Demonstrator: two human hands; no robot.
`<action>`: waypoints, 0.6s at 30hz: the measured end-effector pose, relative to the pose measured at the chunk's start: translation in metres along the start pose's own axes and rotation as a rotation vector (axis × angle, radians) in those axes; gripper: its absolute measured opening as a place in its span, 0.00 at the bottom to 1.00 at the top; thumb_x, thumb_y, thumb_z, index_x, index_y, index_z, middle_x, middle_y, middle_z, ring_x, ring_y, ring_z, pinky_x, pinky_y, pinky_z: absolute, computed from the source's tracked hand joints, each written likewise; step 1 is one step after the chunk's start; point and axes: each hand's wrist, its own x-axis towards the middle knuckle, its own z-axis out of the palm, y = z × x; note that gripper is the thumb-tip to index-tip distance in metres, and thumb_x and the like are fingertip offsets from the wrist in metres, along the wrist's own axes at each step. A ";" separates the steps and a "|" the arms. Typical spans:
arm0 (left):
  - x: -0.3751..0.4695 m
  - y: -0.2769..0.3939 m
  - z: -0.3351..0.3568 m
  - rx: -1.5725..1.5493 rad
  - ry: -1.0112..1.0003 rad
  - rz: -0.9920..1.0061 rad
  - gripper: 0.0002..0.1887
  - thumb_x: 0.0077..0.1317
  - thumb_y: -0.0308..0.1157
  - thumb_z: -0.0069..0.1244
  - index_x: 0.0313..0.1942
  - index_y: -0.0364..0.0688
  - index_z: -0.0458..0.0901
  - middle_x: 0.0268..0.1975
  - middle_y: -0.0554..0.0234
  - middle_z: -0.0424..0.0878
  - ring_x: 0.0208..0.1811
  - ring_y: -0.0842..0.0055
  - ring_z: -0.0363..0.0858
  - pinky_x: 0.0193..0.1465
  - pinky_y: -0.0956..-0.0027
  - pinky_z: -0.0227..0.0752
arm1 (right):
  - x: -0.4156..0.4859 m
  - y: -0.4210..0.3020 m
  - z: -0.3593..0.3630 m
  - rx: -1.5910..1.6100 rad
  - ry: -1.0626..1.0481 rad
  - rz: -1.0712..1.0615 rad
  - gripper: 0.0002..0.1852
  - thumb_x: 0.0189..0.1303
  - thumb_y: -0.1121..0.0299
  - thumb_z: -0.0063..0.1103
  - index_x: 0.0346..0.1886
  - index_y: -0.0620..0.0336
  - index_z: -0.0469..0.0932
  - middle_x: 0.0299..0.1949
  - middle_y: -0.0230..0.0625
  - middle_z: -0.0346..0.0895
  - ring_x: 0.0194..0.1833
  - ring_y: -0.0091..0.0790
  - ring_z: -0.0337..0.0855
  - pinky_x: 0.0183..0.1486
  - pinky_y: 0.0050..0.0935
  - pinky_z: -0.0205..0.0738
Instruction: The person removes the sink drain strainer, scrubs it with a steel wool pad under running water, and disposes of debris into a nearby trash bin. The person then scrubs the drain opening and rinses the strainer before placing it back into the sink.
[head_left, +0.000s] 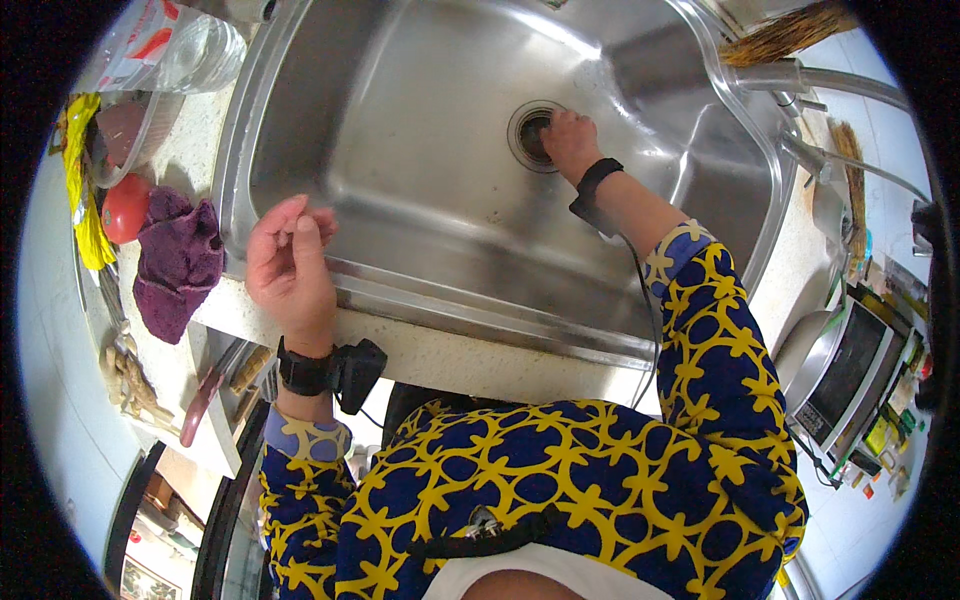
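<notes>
My right hand (574, 145) reaches down to the drain (534, 135) of a stainless steel sink (420, 127). Its fingertips are at the right side of the drain opening, partly hidden, so whether they grip anything inside does not show. Over the sink's near left corner hovers my left hand (291, 274), palm up, with loosely curled fingers and nothing visible in it. Both wrists wear black straps. Small dark specks lie on the sink floor nearer to me than the drain.
Left of the sink are a purple cloth (180, 259), a tomato (125, 208), a clear plastic container (131, 142) and a large water bottle (191, 52). A faucet (806, 154) and a straw brush (787, 34) stand at the right rim. A cable (651, 322) hangs from my right wrist.
</notes>
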 end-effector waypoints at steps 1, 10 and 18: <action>0.000 0.000 0.000 0.020 0.002 0.003 0.09 0.65 0.23 0.45 0.45 0.35 0.75 0.34 0.60 0.81 0.34 0.80 0.79 0.40 0.76 0.74 | -0.001 0.000 -0.002 0.006 -0.028 0.002 0.08 0.55 0.65 0.52 0.35 0.50 0.80 0.36 0.32 0.70 0.40 0.36 0.75 0.23 0.35 0.68; 0.000 0.001 0.002 -0.024 -0.016 -0.034 0.08 0.65 0.23 0.45 0.44 0.35 0.75 0.34 0.61 0.81 0.33 0.82 0.77 0.39 0.79 0.71 | -0.030 0.024 -0.019 0.190 0.134 -0.135 0.07 0.55 0.67 0.50 0.35 0.51 0.78 0.36 0.36 0.72 0.40 0.38 0.77 0.29 0.38 0.74; 0.001 0.001 0.004 -0.052 -0.047 -0.017 0.08 0.65 0.23 0.45 0.43 0.35 0.75 0.33 0.63 0.80 0.33 0.82 0.76 0.39 0.79 0.71 | -0.063 0.025 -0.048 0.469 0.288 -0.090 0.07 0.53 0.71 0.50 0.36 0.55 0.73 0.36 0.38 0.70 0.42 0.40 0.76 0.36 0.36 0.76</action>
